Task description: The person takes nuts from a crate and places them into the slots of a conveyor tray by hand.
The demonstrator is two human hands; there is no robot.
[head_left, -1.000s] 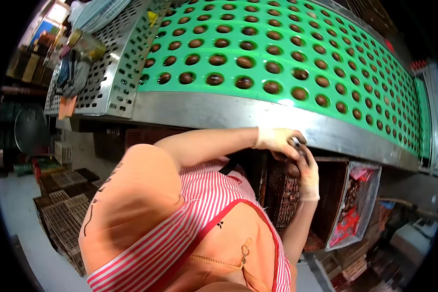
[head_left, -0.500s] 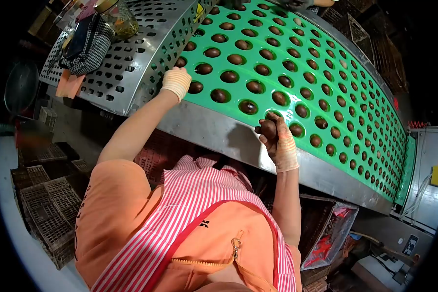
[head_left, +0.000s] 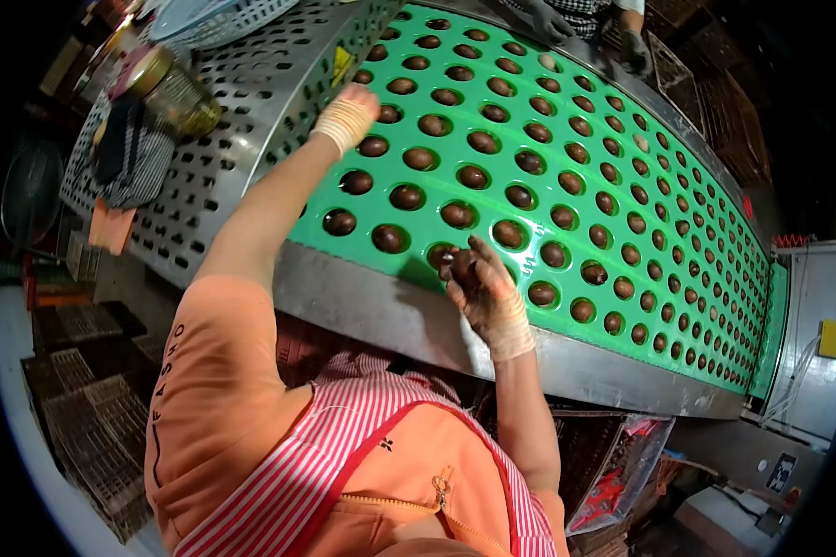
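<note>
Rows of round pockets cover a glossy green panel [head_left: 492, 172], most with a dark brown egg [head_left: 420, 159] in each. My left hand [head_left: 351, 110], wrapped in pale elastic at the wrist, reaches over the panel's far left edge beside the metal guard. Its fingers are curled, and whatever they hold, if anything, is hidden. Near the front edge, my right hand [head_left: 489, 299] is palm up with fingers bent around dark brown eggs [head_left: 464, 268]; how many is unclear. It hovers over the nearest pockets, partly covering one egg there.
A perforated metal guard [head_left: 215, 153] rises at left, bearing a lidded glass jar [head_left: 172, 97], a checked cloth bag [head_left: 139, 176] and a blue basket [head_left: 218, 23]. Across the panel, a co-worker's dark-gloved hands [head_left: 552, 22] show. Crates [head_left: 102, 418] stand lower left.
My left hand has moved farther up the panel's left edge. My right hand, still holding eggs, has shifted left and down. The view has tilted, bringing in the blue basket and more of the co-worker.
</note>
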